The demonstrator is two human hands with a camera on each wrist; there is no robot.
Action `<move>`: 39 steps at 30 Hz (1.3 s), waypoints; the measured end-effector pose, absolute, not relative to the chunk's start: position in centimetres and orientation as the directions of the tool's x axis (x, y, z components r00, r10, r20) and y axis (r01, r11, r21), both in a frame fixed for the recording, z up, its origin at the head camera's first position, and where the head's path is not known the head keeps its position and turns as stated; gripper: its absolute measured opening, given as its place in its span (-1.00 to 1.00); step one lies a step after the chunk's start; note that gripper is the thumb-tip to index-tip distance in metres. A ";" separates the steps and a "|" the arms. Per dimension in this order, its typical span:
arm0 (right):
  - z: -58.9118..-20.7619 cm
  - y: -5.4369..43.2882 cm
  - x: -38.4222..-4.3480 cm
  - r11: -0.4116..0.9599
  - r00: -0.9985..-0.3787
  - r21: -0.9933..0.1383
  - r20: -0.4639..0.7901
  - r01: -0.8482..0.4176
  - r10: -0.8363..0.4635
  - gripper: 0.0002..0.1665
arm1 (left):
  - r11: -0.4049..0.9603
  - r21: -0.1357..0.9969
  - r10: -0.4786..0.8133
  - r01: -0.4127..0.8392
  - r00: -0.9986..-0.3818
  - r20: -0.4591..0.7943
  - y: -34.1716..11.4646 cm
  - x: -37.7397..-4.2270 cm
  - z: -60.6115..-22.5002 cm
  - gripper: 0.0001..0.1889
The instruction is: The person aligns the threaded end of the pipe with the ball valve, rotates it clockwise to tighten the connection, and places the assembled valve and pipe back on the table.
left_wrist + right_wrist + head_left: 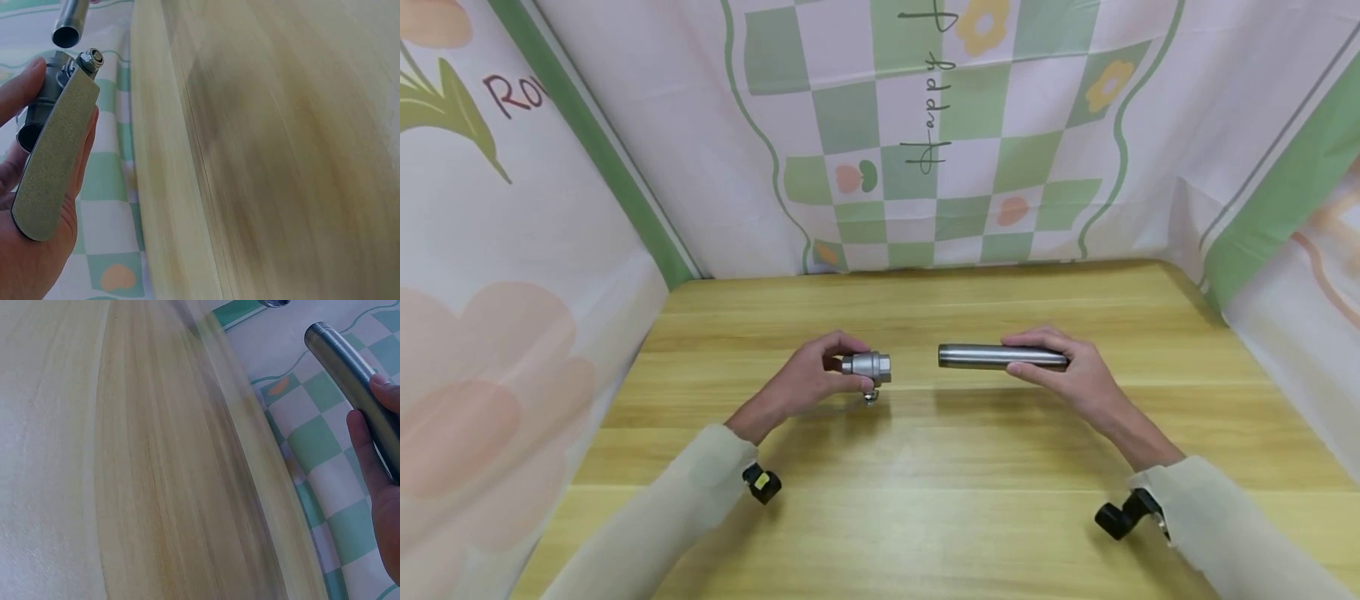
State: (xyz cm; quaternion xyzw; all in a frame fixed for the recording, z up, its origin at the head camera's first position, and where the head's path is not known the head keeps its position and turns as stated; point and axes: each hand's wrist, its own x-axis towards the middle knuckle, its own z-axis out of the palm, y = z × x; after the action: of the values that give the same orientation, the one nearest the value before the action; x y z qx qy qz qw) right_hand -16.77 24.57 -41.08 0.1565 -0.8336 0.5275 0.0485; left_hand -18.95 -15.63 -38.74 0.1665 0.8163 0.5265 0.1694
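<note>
Left hand pinches a valve while the right hand grips a metal pipe, which could tip toward the desk if that one-ended hold slackens.

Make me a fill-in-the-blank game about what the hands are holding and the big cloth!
1. The shiny silver metal valve is in the hand on the person's own ____ side.
2. The other hand grips a long, round, grey metal ____ whose end is hollow.
3. Yes or no, the two metal things touch: ____.
4. The sideways word readable on the green-and-white checked cloth is ____.

Missing words: left; pipe; no; Happy.
</note>
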 end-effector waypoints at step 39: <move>-41.1 23.0 -15.6 0.379 -0.932 -0.861 0.251 -0.338 -0.261 -0.57 | 0.364 0.927 0.465 0.089 -0.880 -0.098 -12.8 -17.9 -38.4 -0.49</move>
State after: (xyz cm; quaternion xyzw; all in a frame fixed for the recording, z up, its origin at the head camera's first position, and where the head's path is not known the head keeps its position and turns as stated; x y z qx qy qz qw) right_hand -15.56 23.00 -41.06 0.1804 -0.8295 0.5272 0.0367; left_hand -17.94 -12.80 -38.45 0.1714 0.8069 0.5375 0.1749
